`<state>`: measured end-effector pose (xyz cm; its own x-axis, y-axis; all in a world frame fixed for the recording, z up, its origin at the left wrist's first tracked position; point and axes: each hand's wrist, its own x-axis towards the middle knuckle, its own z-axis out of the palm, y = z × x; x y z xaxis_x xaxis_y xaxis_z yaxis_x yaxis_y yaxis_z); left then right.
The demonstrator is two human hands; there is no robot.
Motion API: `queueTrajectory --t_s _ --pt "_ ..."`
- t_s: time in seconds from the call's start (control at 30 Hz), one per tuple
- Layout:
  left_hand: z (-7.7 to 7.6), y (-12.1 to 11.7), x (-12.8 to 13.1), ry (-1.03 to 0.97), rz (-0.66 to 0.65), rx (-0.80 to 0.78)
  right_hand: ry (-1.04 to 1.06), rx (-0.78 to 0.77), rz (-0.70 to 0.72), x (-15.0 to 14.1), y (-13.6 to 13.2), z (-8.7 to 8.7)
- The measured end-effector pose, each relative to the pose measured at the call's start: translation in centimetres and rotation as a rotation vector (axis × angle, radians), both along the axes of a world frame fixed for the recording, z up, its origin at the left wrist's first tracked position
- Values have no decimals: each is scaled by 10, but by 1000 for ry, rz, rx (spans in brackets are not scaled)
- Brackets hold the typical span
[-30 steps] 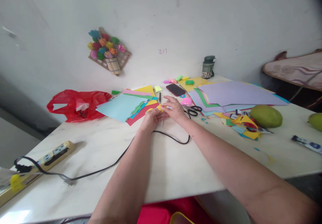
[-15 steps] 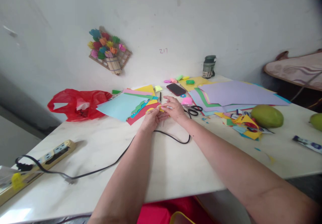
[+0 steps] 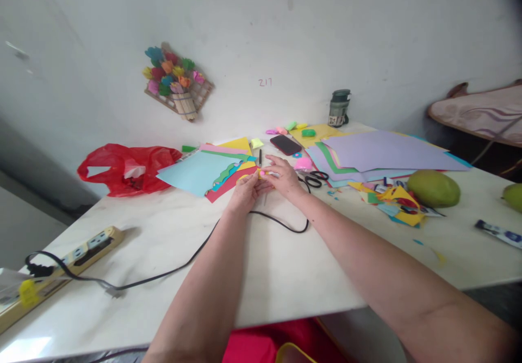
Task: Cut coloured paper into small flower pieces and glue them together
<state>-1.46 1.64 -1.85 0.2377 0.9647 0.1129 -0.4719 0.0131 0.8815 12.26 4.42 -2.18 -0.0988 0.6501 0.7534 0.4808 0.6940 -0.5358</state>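
Over the middle of the table, my left hand (image 3: 247, 194) is closed on a small yellow piece (image 3: 243, 177), mostly covered by the fingers. My right hand (image 3: 286, 179) pinches at a tiny pink lump (image 3: 263, 173) at the yellow piece's right side, fingertips touching or nearly touching the left ones. Just beyond the hands lies a dark pen (image 3: 260, 158). To the right are black-handled scissors (image 3: 314, 180) and a pink clay lump (image 3: 303, 164). Coloured paper sheets (image 3: 196, 170) with a wavy-edged green and blue strip (image 3: 224, 174) lie left.
A black cord (image 3: 175, 272) runs from the power strip (image 3: 89, 248) to below the hands. Behind are a phone (image 3: 285, 145) and a bottle (image 3: 339, 108). Rightward lie stacked paper (image 3: 379, 151), paper scraps (image 3: 402, 202) and a green fruit (image 3: 433, 188). A red bag (image 3: 122, 170) sits left.
The right fingertips have shifted slightly, and the pink lump between the hands shows more plainly. Both arms stay in almost the same place.
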Motion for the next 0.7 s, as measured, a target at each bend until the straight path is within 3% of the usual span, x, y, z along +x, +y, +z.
queueTrajectory --t_s 0.33,0.7 --pt "2 -2 1 -12 9 -41 -52 41 -41 1 -2 2" --pt "-1 1 -1 22 46 28 -94 56 -19 3 -4 5"
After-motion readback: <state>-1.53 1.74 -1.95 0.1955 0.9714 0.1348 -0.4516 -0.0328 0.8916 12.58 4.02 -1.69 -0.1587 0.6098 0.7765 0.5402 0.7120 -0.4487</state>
